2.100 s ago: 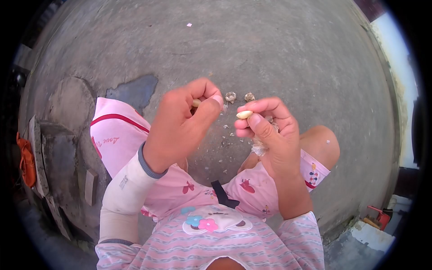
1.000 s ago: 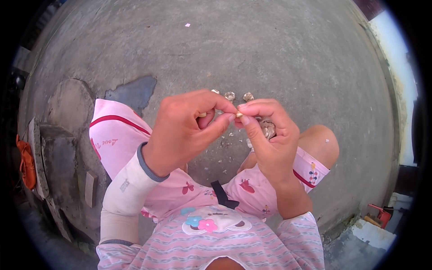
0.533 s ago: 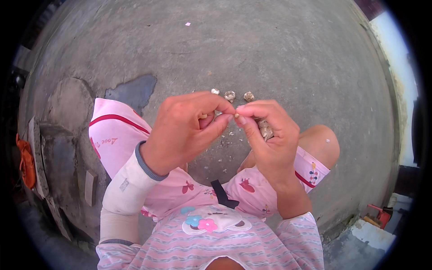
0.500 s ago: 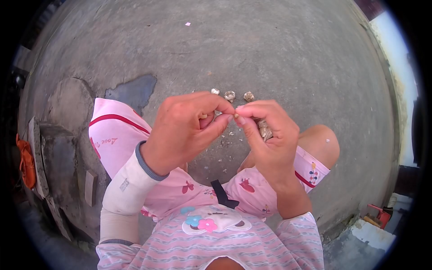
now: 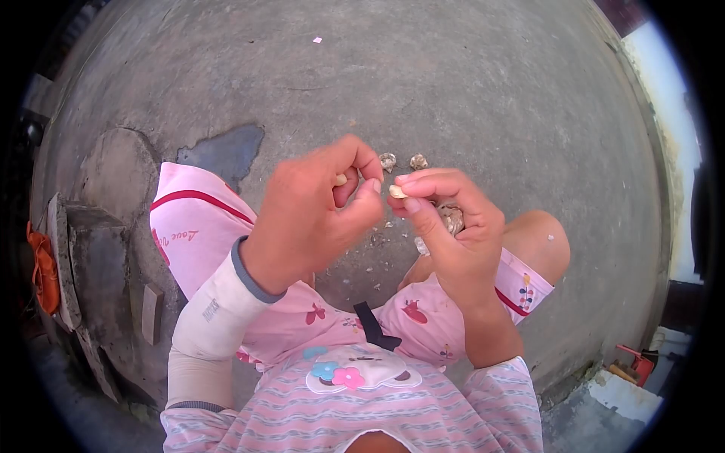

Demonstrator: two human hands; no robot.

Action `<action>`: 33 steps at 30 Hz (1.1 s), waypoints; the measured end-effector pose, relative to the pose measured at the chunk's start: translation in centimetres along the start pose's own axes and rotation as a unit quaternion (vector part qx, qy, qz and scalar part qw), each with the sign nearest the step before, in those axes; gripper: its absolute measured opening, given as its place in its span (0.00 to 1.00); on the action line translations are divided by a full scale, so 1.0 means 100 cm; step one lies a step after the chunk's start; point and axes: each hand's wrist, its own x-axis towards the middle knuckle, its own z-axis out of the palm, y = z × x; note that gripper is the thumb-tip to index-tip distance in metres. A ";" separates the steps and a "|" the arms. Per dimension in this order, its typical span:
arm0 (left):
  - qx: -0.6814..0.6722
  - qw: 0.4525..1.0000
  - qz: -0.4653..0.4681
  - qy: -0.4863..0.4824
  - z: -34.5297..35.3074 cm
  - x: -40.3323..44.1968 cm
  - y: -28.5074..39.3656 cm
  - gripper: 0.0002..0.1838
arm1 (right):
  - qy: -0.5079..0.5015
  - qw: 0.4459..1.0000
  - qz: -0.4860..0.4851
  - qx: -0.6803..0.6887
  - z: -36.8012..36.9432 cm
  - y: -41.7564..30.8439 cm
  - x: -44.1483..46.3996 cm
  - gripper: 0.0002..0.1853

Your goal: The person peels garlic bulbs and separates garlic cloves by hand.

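Observation:
Between the thumb and forefinger of my right hand (image 5: pixel 453 219) is a pale garlic clove (image 5: pixel 397 192). A brownish-white garlic bulb (image 5: pixel 451 217) is tucked against that palm, partly covered by the fingers. My left hand (image 5: pixel 306 211) is just left of the clove, its thumb and forefinger slightly apart. Another pale clove (image 5: pixel 340 180) sits in its curled fingers. Beyond the hands, a garlic bulb (image 5: pixel 387 161) lies on the ground beside a second bulb (image 5: pixel 418 161). A white piece (image 5: pixel 421 245), possibly garlic skin, shows below my right hand.
Bits of skin (image 5: pixel 377 240) are scattered on the concrete ground (image 5: pixel 483 98) between my legs. A dark patch (image 5: pixel 223 155) marks the floor at left. A wooden block (image 5: pixel 152 313) and an orange object (image 5: pixel 44 272) are farther left. A red object (image 5: pixel 640 364) is at far right.
My hands were together at the fingertips around the clove. Now the left fingers have drawn back to the left, and the clove shows more fully in my right hand.

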 end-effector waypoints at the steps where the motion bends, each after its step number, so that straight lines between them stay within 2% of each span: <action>1: -0.035 0.999 -0.029 0.008 0.000 0.000 0.000 0.03 | 0.002 0.999 0.031 0.044 0.000 -0.002 0.000 0.08; 5: -0.033 0.998 0.052 -0.016 -0.007 0.003 -0.010 0.05 | 0.001 0.999 0.023 0.039 -0.003 -0.001 0.001 0.07; 11: 0.007 0.997 0.080 -0.023 0.000 0.000 -0.007 0.07 | 0.019 0.990 -0.077 -0.118 -0.004 0.001 0.003 0.09; 16: 0.034 0.994 0.108 -0.006 0.004 0.001 -0.008 0.06 | 0.003 0.956 -0.170 -0.237 -0.005 0.002 0.004 0.10; 19: 0.074 0.989 0.131 -0.001 0.005 0.001 -0.008 0.03 | -0.012 0.961 -0.156 -0.230 -0.005 0.003 0.003 0.10; 22: 0.055 0.996 0.056 0.045 0.003 0.001 0.001 0.03 | 0.006 0.979 -0.136 -0.155 -0.002 0.004 0.002 0.09; 25: -0.062 0.996 -0.040 0.044 -0.003 0.003 -0.003 0.03 | 0.009 0.989 -0.117 -0.092 -0.003 0.003 0.002 0.09; 28: -0.016 1.000 0.000 -0.007 -0.008 0.005 -0.011 0.08 | 0.011 0.989 -0.119 -0.089 -0.003 -0.001 0.002 0.09; 31: -0.114 0.993 -0.026 -0.011 -0.003 0.004 -0.010 0.13 | 0.019 0.987 -0.126 -0.096 -0.002 -0.003 0.002 0.08; 33: -0.174 0.978 -0.097 -0.062 -0.008 0.006 -0.009 0.13 | 0.022 0.985 -0.136 -0.103 -0.002 -0.002 0.002 0.08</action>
